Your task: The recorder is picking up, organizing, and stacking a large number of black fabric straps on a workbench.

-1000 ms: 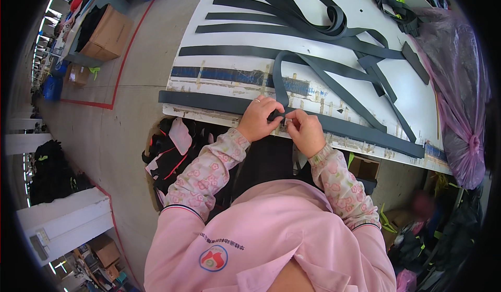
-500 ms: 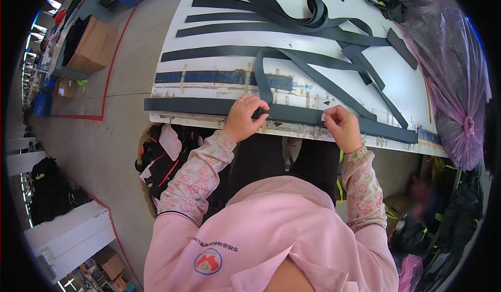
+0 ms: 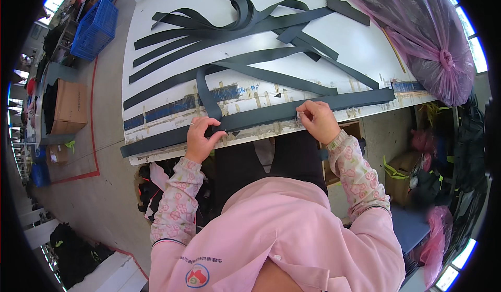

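A long dark grey fabric strip [image 3: 255, 114] lies along the near edge of the white table [image 3: 172, 8]. My left hand [image 3: 201, 138] rests at this strip, thumb and forefinger apart with a gap between them, holding nothing that I can see. Farther right, my right hand [image 3: 319, 121] is closed in a pinch over the strip's near edge. A tiny whitish bit shows at its fingertips, too small to name. Another strip's loose end [image 3: 207, 96] comes down from above and meets the long strip beside my left fingers.
More grey strips [image 3: 198, 39] lie looped and crossed on the far part of the table. A pink plastic bag [image 3: 417, 26], knotted, stands at the right. Dark fabric pieces [image 3: 156, 180] sit below the table edge. A blue crate [image 3: 95, 28] and cardboard box [image 3: 68, 107] are at the left.
The view has turned, so the table now slants up to the right. My left thumb and forefinger have spread apart from a closer grip. My right hand keeps its pinch at the strip.
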`<act>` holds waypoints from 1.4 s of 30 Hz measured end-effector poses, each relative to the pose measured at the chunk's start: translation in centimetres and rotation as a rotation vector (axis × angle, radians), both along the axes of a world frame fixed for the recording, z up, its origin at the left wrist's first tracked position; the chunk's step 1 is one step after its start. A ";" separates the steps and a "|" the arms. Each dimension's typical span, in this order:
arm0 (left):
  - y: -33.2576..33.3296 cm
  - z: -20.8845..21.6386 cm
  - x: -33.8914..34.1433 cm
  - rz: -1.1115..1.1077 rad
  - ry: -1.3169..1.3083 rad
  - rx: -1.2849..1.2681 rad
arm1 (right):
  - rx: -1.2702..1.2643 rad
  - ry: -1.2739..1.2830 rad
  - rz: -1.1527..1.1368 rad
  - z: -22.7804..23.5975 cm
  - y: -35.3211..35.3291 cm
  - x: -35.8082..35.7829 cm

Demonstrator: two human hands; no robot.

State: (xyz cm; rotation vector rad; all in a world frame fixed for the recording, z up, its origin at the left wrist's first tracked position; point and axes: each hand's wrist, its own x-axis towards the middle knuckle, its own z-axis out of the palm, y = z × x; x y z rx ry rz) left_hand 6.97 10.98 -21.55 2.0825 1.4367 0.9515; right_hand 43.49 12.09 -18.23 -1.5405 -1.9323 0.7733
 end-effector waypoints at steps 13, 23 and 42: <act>-0.1 0.1 -0.2 0.004 0.001 0.023 | -0.076 0.175 -0.159 1.9 0.2 -0.2; 0.0 0.0 -0.3 -0.003 -0.016 0.036 | -0.301 0.239 0.173 2.4 -0.6 -5.1; 0.0 -0.3 -0.2 0.007 -0.009 0.106 | -0.034 0.131 0.223 -1.2 0.4 -17.6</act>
